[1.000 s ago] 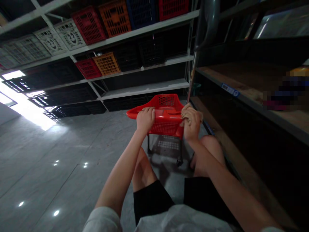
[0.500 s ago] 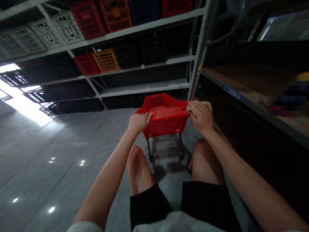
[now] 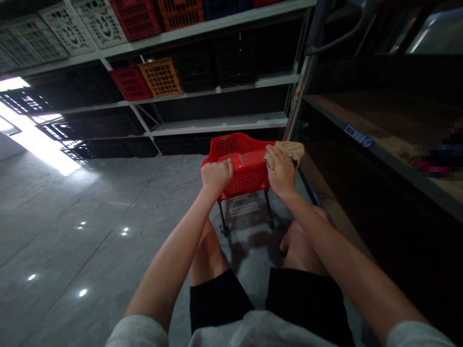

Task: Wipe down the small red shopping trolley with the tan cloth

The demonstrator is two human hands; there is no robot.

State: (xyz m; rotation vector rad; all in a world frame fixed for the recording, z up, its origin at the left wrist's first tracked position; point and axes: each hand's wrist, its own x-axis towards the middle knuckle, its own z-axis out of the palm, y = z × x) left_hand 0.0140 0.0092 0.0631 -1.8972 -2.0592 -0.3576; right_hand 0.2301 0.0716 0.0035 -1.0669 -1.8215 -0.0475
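Left grip (image 3: 217,174) holds one red cart (image 3: 248,182), right grip (image 3: 281,172) one tan cloth (image 3: 293,149).

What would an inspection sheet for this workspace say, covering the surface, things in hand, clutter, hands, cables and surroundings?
Surface: grey floor, with bright light spots.
Things in hand: red cart, upright; tan cloth at the right end of its handle.
Clutter: items on the right-hand shelf, too blurred to name.
Hands: left hand closed over the handle's left part; right hand holding the cloth at the handle.
Cables: nothing seen.
Surroundings: rack with coloured crates beyond the cart; strong light at the far left.
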